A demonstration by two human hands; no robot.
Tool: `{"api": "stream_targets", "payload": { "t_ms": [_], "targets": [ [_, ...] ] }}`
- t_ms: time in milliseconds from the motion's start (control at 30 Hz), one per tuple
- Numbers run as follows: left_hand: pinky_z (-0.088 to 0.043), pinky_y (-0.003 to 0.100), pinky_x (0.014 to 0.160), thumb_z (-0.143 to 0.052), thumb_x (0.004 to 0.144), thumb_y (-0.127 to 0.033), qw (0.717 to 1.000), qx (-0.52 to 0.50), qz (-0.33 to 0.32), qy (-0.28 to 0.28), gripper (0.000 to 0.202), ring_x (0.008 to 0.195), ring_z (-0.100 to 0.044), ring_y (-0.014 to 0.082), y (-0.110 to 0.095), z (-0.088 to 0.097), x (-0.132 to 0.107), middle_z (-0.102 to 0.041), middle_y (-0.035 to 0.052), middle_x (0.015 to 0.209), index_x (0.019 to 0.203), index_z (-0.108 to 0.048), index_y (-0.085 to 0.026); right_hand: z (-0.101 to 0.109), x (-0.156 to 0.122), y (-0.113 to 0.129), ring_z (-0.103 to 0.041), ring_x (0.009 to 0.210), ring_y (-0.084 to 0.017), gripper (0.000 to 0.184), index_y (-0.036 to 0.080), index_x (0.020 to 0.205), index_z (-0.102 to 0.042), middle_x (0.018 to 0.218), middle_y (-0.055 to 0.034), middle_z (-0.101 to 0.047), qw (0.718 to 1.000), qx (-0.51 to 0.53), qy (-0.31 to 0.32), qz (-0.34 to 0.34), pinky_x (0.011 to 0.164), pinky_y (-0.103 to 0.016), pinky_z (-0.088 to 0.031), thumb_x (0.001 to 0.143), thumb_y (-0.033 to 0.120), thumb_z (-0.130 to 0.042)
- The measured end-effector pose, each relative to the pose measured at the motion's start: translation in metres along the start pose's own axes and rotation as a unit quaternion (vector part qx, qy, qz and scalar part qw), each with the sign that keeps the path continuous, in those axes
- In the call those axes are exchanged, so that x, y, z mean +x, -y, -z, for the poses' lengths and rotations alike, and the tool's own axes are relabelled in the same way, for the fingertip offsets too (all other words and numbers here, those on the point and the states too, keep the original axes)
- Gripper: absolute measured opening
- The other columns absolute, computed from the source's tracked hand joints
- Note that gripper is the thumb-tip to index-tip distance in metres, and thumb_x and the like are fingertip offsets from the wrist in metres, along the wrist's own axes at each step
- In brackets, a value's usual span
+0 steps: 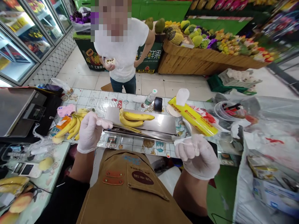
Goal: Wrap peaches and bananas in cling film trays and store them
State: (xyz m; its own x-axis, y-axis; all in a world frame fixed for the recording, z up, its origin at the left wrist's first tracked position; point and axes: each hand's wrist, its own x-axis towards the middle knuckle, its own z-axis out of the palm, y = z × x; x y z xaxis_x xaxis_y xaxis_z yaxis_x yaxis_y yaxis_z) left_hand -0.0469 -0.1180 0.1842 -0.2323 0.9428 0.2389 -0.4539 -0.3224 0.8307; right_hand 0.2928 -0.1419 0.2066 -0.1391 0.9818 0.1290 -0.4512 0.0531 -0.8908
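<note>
My left hand [89,132] and my right hand [196,157] both wear thin white disposable gloves. Between them runs a length of clear cling film [144,134], gathered into a narrow band along the front of a steel tray [161,123]. Each hand pinches one end of it. Several yellow bananas [135,119] lie on the tray, behind the film. Another banana bunch [71,127] lies on the tiled counter [93,102], just beyond my left hand. A yellow cling film box [193,117] lies just beyond my right hand.
A steel-topped scale [16,112] stands at the far left. A water bottle [149,98] and a black tape roll [158,104] stand behind the tray. A person [122,59] stands beyond the counter, before a wooden fruit display [205,59]. Plastic bags [268,124] hang at the right.
</note>
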Motion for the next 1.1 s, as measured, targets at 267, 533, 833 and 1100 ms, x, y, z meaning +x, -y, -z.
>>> {"api": "stream_targets", "payload": {
  "t_ms": [267, 533, 833, 1100],
  "targets": [
    [-0.070, 0.039, 0.082, -0.078, 0.094, -0.064, 0.995, 0.076, -0.050, -0.038, 0.049, 0.072, -0.080, 0.0194, 0.018, -0.009, 0.039, -0.075, -0.0032, 0.066, 0.076, -0.058, -0.022, 0.008, 0.044, -0.009, -0.057, 0.042, -0.017, 0.058, 0.022, 0.058, -0.042, 0.051, 0.0022, -0.061, 0.995, 0.017, -0.084, 0.045, 0.044, -0.032, -0.050, 0.086, 0.047, -0.086],
    [-0.063, 0.051, 0.109, -0.062, 0.105, -0.062, 0.978, 0.183, -0.096, 0.038, 0.043, 0.101, -0.083, 0.0225, 0.059, -0.016, 0.100, -0.079, -0.0019, 0.083, 0.085, -0.058, -0.024, 0.018, 0.106, -0.030, -0.082, 0.095, -0.026, 0.038, 0.029, 0.074, -0.056, 0.088, 0.0003, -0.082, 0.993, -0.014, -0.089, 0.081, 0.096, -0.052, -0.067, 0.098, 0.052, -0.075],
    [-0.059, 0.044, 0.111, -0.047, 0.114, -0.048, 0.838, 0.452, -0.159, 0.261, 0.037, 0.125, -0.076, 0.0242, 0.097, 0.005, 0.155, -0.081, 0.0104, 0.126, 0.116, -0.073, -0.022, 0.022, 0.190, -0.080, -0.073, 0.133, -0.026, 0.039, 0.030, 0.083, -0.055, 0.122, -0.0017, -0.082, 0.977, -0.110, -0.075, 0.169, 0.124, -0.055, -0.052, 0.103, 0.062, -0.067],
    [-0.058, 0.039, 0.103, -0.050, 0.109, -0.041, 0.744, 0.548, -0.089, 0.372, 0.032, 0.114, -0.076, 0.0242, 0.120, 0.021, 0.177, -0.079, 0.0094, 0.122, 0.120, -0.074, -0.023, 0.063, 0.220, -0.122, -0.067, 0.140, -0.030, 0.047, 0.027, 0.086, -0.060, 0.103, -0.0073, -0.078, 0.944, -0.325, -0.005, 0.065, 0.117, -0.049, -0.054, 0.102, 0.071, -0.060]
  ]
}}
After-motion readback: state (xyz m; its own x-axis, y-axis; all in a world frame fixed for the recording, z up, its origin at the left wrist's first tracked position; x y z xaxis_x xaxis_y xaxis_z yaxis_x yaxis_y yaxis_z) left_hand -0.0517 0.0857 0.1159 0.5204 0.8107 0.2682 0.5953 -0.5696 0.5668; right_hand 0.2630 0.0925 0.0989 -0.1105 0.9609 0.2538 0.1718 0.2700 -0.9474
